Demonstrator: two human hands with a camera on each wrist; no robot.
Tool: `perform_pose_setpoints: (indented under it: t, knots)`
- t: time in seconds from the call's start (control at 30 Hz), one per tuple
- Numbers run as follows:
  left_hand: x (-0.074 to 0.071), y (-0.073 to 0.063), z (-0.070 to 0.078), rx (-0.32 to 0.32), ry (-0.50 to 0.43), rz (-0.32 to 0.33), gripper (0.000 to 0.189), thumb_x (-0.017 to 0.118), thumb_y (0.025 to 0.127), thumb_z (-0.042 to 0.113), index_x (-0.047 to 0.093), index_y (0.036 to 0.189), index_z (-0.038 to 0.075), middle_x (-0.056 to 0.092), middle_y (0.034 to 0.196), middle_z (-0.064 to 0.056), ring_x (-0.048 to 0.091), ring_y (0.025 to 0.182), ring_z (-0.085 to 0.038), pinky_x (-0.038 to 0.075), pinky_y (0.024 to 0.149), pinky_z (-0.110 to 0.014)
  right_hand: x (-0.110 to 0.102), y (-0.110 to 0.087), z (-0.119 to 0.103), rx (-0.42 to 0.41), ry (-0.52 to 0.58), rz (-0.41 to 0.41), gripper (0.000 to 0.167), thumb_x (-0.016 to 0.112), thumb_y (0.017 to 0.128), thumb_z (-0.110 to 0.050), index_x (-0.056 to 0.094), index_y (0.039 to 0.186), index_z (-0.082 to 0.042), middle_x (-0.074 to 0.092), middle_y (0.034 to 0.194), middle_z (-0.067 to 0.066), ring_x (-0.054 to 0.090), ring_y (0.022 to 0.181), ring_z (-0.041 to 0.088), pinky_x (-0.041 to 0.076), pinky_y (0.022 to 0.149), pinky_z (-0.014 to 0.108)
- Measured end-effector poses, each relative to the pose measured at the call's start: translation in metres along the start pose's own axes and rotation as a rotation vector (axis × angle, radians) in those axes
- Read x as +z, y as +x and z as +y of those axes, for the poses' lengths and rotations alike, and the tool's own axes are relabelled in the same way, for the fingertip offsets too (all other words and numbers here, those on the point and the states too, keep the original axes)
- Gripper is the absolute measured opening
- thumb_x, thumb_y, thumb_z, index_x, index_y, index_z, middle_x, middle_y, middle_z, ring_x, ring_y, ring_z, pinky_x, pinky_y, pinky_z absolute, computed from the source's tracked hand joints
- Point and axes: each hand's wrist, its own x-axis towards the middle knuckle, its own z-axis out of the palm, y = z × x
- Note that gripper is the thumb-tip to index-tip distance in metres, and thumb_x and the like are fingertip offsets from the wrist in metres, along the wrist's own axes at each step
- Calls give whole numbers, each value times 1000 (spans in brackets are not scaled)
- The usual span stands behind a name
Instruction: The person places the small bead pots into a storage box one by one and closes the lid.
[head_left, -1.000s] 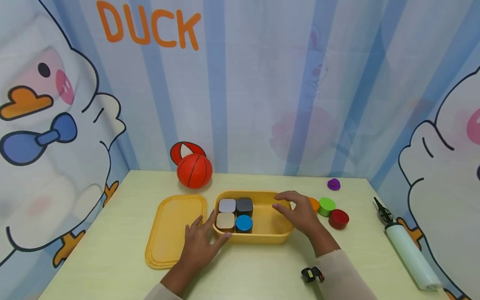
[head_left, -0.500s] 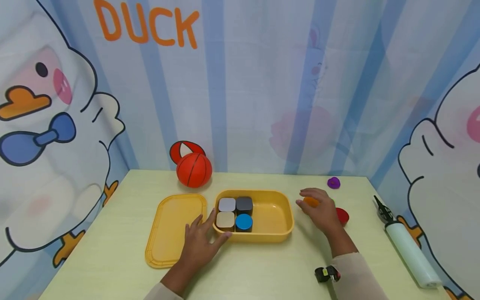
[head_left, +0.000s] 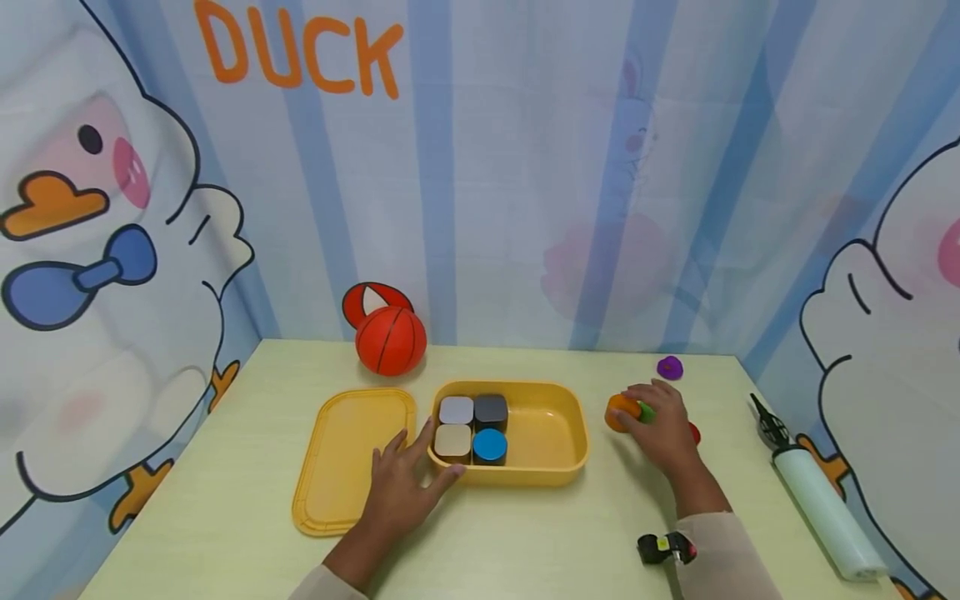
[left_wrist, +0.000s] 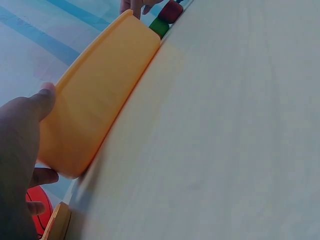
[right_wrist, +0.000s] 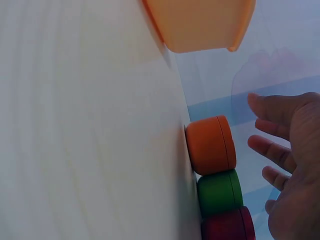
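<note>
My left hand point(head_left: 401, 492) touches the left end of a yellow plastic box point(head_left: 525, 476), its thumb at the front corner and fingers extended along the side. Inside the box's left half stand white point(head_left: 456, 410), dark grey point(head_left: 491, 411), beige point(head_left: 453, 441) and blue-topped point(head_left: 490, 447) small containers. My right hand point(head_left: 663, 429) hovers over a row of small round containers right of the box. The right wrist view shows it apart from the orange point(right_wrist: 210, 145), green point(right_wrist: 220, 193) and dark red point(right_wrist: 229, 225) ones, fingers loosely bent and holding nothing.
A yellow lid point(head_left: 352, 467) lies left of the box. Behind it sits a red ball with basketball lines point(head_left: 391, 341). A small purple object point(head_left: 670, 367) is at the back right. A pale green pump point(head_left: 825, 508) with a black nozzle lies along the right edge.
My right hand has moved right, from over the box's right end to above the round containers. My left hand and the box have stayed put.
</note>
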Motion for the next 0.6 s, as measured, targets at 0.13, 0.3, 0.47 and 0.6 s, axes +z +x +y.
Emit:
perform_pose_setpoints:
  t: [0.13,0.3,0.47,0.6]
  knots:
    - [1,-1,-2,2,2,4,87,76,97,61,48,167,17,67,155,-14,49,152,-54,24,118,-90,1,0,3,-55,-83,14,35,84,96,-12,76,125,6,69,140,30,38,155,54,15,127,82]
    - [1,0,-2,-5,4,1,87,76,97,60,48,167,17,67,154,-15,49,152,-54,24,119,-90,1,1,4,-4,-128,-36,39,81,98,-17,73,131,3,64,147,29,30,159,52,3,123,87]
    - [0,-1,0,-3,7,3,86,77,97,59,49,166,16,67,154,-15,49,151,-55,25,118,-90,3,3,7,60,-164,-84,42,80,99,-23,74,134,0,62,151,29,26,162,52,-2,121,89]
    - [-1,0,1,-4,0,-3,86,76,97,60,49,166,16,66,155,-15,48,152,-55,24,119,-90,3,4,9,82,-180,-101,45,81,98,-26,75,136,-1,61,154,29,25,162,52,-4,120,89]
